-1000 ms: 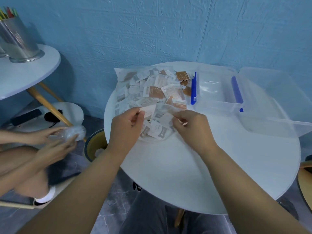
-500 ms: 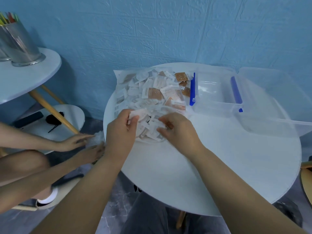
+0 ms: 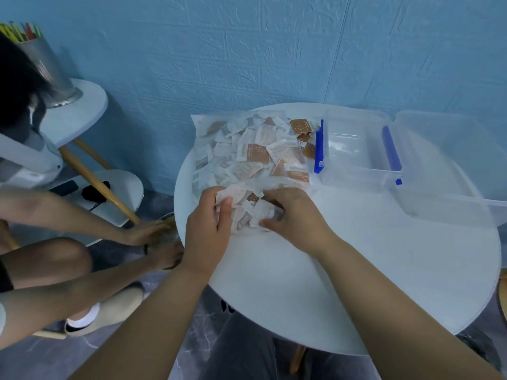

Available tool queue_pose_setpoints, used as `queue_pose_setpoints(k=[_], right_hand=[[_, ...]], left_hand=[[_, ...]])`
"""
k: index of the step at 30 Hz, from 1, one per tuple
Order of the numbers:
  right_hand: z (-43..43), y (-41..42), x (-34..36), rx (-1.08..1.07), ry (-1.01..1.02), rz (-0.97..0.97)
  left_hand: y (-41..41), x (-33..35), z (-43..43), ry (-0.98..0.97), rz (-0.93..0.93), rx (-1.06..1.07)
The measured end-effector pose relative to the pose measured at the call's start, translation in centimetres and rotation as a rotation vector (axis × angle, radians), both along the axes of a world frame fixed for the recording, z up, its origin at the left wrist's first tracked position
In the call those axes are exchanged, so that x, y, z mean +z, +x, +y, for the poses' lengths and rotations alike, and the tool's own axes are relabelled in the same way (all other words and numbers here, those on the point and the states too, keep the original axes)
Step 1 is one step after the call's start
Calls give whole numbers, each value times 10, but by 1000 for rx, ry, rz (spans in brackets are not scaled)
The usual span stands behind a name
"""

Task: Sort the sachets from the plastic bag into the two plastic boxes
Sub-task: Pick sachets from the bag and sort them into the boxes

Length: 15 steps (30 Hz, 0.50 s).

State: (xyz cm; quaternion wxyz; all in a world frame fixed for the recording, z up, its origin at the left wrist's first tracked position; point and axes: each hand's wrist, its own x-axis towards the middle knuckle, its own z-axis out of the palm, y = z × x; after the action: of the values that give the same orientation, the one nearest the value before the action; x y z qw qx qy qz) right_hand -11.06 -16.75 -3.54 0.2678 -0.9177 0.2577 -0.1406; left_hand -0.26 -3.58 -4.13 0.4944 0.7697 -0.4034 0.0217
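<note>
A clear plastic bag (image 3: 214, 133) full of several white and brown sachets (image 3: 255, 153) lies on the left of the round white table (image 3: 384, 270). My left hand (image 3: 208, 229) pinches the bag's near edge between thumb and fingers. My right hand (image 3: 293, 215) grips the same near edge just to the right, fingers curled into the plastic. A clear plastic box with blue clips (image 3: 356, 149) stands right of the bag, and a second clear box (image 3: 450, 171) sits beside it at the table's right edge. Both boxes look empty.
Another person crouches at the left, both hands (image 3: 156, 242) low by the table's edge. A small white side table (image 3: 82, 111) with a metal pen cup (image 3: 49, 69) stands at the far left. A blue wall runs behind the table.
Both my hands have moved closer together on the bag's near edge and drawn it toward me. The person at the left has lowered their hands toward the floor and leaned into view.
</note>
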Motion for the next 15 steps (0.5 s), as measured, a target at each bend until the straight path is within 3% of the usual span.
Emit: queue_pose_setpoints(k=[4, 7, 15], right_hand=[[1, 7, 3, 24, -119, 175], [0, 11, 12, 21, -71, 221], [-4, 1, 33, 96, 110, 100]], left_hand=[[-1, 0, 3, -54, 17, 113], [-1, -2, 5, -37, 37, 134], [-2, -2, 4, -59, 82, 132]])
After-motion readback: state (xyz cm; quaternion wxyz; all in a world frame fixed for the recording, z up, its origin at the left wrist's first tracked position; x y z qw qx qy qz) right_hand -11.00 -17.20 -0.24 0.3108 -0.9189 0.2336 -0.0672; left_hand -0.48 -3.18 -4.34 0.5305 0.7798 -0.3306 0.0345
